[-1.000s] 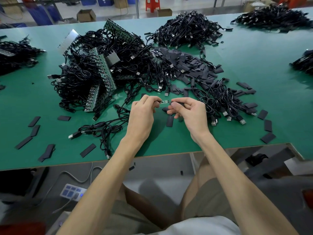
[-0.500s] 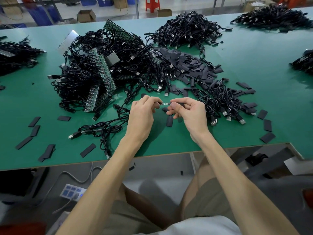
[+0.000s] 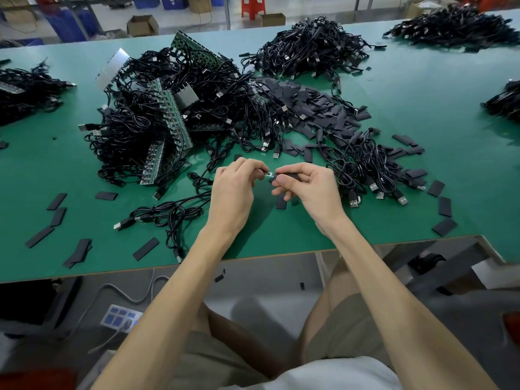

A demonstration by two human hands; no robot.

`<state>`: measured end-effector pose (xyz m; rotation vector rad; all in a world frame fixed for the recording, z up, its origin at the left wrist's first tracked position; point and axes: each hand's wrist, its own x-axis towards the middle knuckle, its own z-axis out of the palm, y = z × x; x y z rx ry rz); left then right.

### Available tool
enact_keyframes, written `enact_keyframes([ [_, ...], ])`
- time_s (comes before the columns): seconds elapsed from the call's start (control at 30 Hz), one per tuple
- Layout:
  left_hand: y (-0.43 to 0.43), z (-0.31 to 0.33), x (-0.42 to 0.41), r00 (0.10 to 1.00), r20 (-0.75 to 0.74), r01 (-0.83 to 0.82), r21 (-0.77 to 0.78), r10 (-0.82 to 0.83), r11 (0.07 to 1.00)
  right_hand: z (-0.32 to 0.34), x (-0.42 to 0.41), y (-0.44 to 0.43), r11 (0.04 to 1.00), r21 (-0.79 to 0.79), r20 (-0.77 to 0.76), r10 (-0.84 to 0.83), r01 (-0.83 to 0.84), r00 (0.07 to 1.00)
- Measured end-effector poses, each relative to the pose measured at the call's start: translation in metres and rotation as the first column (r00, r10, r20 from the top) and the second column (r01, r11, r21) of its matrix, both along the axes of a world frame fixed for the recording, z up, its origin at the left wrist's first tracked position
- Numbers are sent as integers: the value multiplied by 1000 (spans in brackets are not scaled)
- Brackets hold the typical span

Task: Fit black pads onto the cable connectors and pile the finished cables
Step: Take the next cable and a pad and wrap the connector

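Connector (image 3: pixel 269 174) in left grip (image 3: pixel 233 190), pad (image 3: pixel 291 176) in right grip (image 3: pixel 308 191)

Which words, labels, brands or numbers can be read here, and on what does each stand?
No readable text. Any print on the circuit boards, the cardboard box or the power strip is too small or blurred to read.

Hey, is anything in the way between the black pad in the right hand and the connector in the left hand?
Nothing visible. The left hand pinches the connector, the right hand pinches the black pad, and their ends face each other closely, with nothing coming between them.
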<state>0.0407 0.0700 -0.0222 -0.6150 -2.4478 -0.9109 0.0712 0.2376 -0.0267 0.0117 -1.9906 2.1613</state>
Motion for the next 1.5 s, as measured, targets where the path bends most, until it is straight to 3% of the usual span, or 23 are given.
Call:
enact_keyframes([
  [0.27,2,3,3,994,3,112,2,-112,994,-1,1,3,1000,14,-1,13,-13,1000],
  [0.37,2,4,4,989,92,110,84,-118,990,-1,1,3,999,37,10,21,-21,1000],
  [0.6,1,4,5,977,148,127,180,-155,975,-3,-2,0,937,335,-11,-104,101,995],
  [1.1,-2,4,4,979,97,155,211,-178,965,2,2,1,958,277,17,-83,75,996],
  [1.5,1,3,5,991,58,113,70,-117,991,3,2,2,960,266,28,-100,89,995],
])
